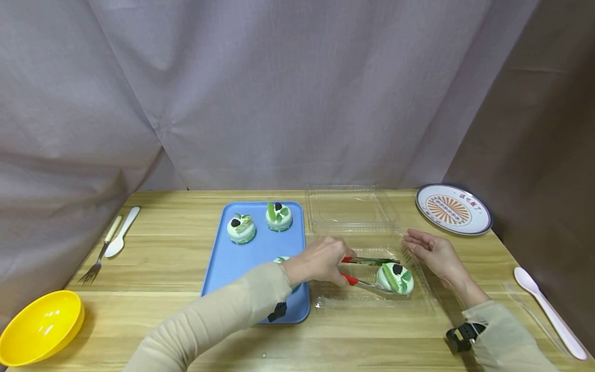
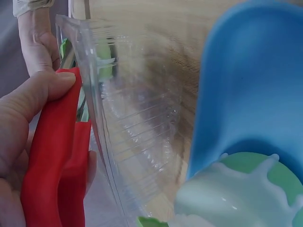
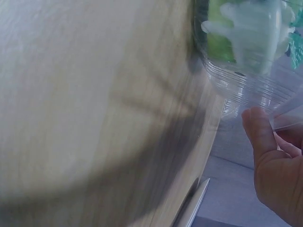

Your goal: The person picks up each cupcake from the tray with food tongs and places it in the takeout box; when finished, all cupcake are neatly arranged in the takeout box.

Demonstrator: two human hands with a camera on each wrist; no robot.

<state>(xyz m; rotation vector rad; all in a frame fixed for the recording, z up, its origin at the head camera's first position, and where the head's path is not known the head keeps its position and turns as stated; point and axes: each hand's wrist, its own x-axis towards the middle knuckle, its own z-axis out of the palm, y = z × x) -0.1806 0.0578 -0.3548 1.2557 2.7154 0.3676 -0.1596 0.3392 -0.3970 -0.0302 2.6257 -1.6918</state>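
Observation:
My left hand (image 1: 324, 258) grips red-handled tongs (image 2: 49, 142). Between the tong arms is a small green-and-white cake (image 1: 394, 279) with a dark berry and leaves on top. It is over the base of a clear plastic box (image 1: 344, 297), whose lid (image 1: 350, 206) lies folded back behind. At the box's right side, my right hand (image 1: 439, 257) pinches the rim, thumb tip against the ribbed plastic in the right wrist view. On the blue tray (image 1: 241, 276) stand two similar cakes (image 1: 241, 228) at the back; another (image 2: 236, 194) is mostly hidden by my left forearm in the head view.
A patterned plate (image 1: 449, 209) lies at the back right. Along the right edge are a white spoon (image 1: 548, 310) and a clear fork (image 1: 534, 315). At left are a yellow bowl (image 1: 42, 328), a metal fork (image 1: 99, 258) and another white spoon (image 1: 122, 232). Grey cloth (image 1: 279, 93) hangs behind.

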